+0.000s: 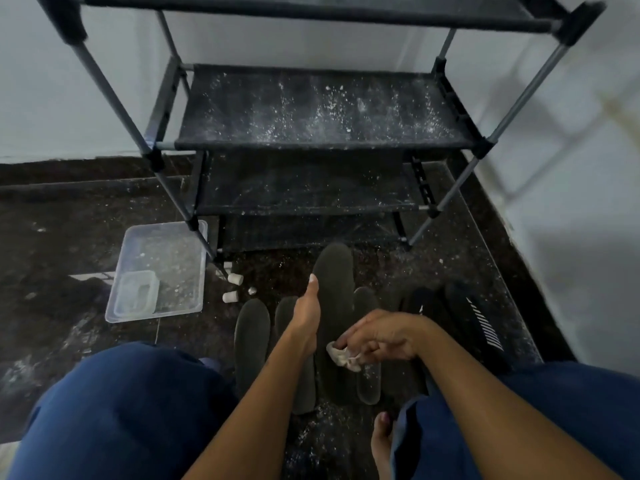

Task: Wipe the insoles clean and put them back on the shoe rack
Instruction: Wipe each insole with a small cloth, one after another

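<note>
My left hand grips the long edge of the big dark insole, thumb stretched along its side, holding it up off the floor with its toe aimed at twelve o'clock, toward the shoe rack. My right hand, at three o'clock from the left, pinches a crumpled pale cloth and presses it onto the insole's lower half. Three more insoles lie on the dark floor under my arms: one at nine o'clock of the held one, one just beside it, another under my right hand. The rack's fabric shelves are speckled with white dust. A clear plastic tub sits at ten o'clock, a black shoe at three.
</note>
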`<control>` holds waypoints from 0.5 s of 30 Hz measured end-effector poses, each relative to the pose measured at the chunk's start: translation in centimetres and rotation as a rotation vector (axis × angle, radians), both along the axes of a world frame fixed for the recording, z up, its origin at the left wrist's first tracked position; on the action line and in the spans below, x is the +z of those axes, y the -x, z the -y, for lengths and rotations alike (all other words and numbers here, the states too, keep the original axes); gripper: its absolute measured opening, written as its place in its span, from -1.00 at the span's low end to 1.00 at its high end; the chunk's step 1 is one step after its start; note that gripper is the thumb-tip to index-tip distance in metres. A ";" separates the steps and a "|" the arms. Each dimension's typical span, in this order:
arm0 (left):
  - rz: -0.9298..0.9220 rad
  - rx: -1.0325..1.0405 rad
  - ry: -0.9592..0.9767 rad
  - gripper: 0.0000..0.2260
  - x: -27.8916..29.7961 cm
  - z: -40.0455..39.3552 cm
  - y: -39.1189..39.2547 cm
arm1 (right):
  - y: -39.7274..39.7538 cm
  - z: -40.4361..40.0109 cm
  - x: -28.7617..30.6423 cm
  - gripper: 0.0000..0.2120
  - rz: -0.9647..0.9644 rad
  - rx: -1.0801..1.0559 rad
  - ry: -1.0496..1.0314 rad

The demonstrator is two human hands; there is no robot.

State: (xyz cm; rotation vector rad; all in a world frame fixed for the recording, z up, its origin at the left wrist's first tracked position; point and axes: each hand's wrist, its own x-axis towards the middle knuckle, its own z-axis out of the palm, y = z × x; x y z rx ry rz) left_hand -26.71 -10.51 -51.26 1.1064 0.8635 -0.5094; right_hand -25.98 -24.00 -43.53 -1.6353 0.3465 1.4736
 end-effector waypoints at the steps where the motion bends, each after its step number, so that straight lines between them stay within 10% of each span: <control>1: -0.029 -0.018 -0.028 -0.28 -1.0 0.2 0.1 | -0.1 0.1 -1.2 -0.76 -0.006 -0.034 0.027; 8: -0.305 -0.100 -0.253 -0.81 -8.2 1.1 3.3 | -0.1 -1.0 -9.3 -0.64 0.050 -0.178 0.226; 15: -0.312 -0.177 -0.315 -0.80 -11.8 1.8 5.1 | 0.8 -0.8 -15.5 -0.77 0.089 -0.117 0.362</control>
